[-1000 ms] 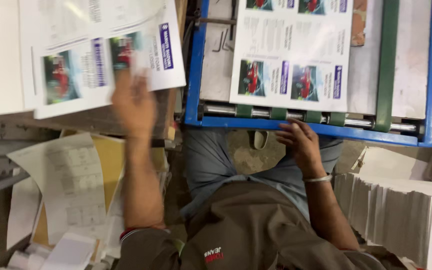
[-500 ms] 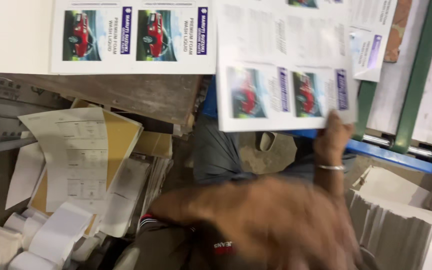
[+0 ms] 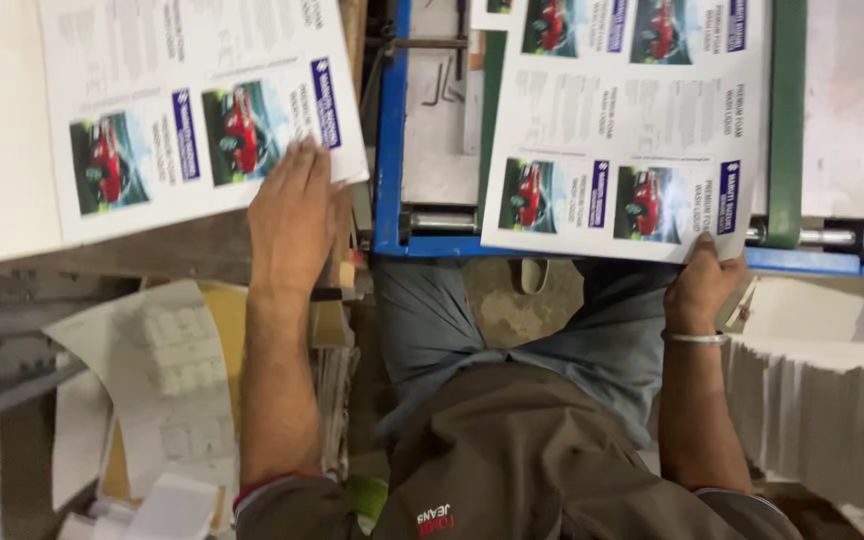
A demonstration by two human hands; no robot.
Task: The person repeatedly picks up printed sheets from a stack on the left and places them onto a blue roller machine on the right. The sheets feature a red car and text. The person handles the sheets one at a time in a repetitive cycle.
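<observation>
On the blue-framed feed table (image 3: 388, 150) to my right, one printed sheet (image 3: 632, 130) with red car pictures and blue labels lies face up between the green guide bars (image 3: 787, 120), its near edge overhanging the steel roller (image 3: 822, 238) at the table's front. My right hand (image 3: 702, 285) holds that sheet at its near right corner: the fingers are closed on the paper edge, thumb side hidden beneath, so the grip reads as a pinch at the corner and not a full grasp. A thin metal bangle (image 3: 697, 339) sits on that wrist. My left hand (image 3: 292, 215) rests flat, palm down and fingers spread, on the near edge of a second printed sheet (image 3: 202, 110) of the same design, which lies on the pale work surface (image 3: 2, 210) to my left; this hand presses and does not clasp. Judging from the layout, one sheet is seated on the table and the other is not yet there, so the work appears to be midway through a sheet-by-sheet cycle. A tall stack of white paper (image 3: 822, 420) stands just beside my right forearm. Loose papers and a yellow folder (image 3: 222, 320) lie below my left arm, well apart from both sheets.
</observation>
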